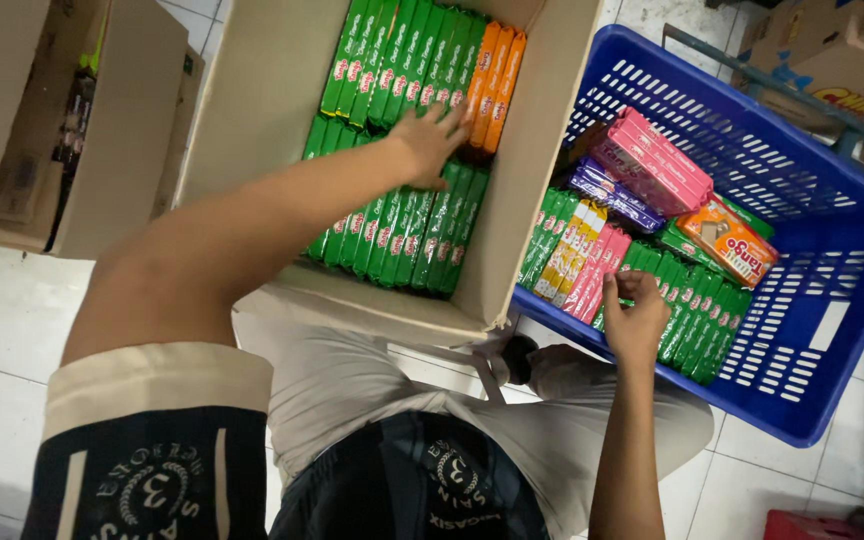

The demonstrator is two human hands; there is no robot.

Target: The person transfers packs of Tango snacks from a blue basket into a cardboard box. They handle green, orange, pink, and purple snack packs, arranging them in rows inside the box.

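Left hand (430, 138) is spread flat with fingers open on the green packs (402, 225) in the cardboard box (252, 110), not gripping anything, while the right hand (635, 318) is pinched shut on a pink pack (597, 268) standing in the blue crate (832, 300). Box sits left of the crate, walls touching. Green packs stand on edge in rows, long axis running away from the person, orange packs (497, 85) just beyond the left fingertips. Crate also has more green packs (697, 315), a pink box (652, 160), purple packs (612, 195) and an orange box (727, 240) on top, crowding the right hand. Another carton (102, 120) sits off to the left
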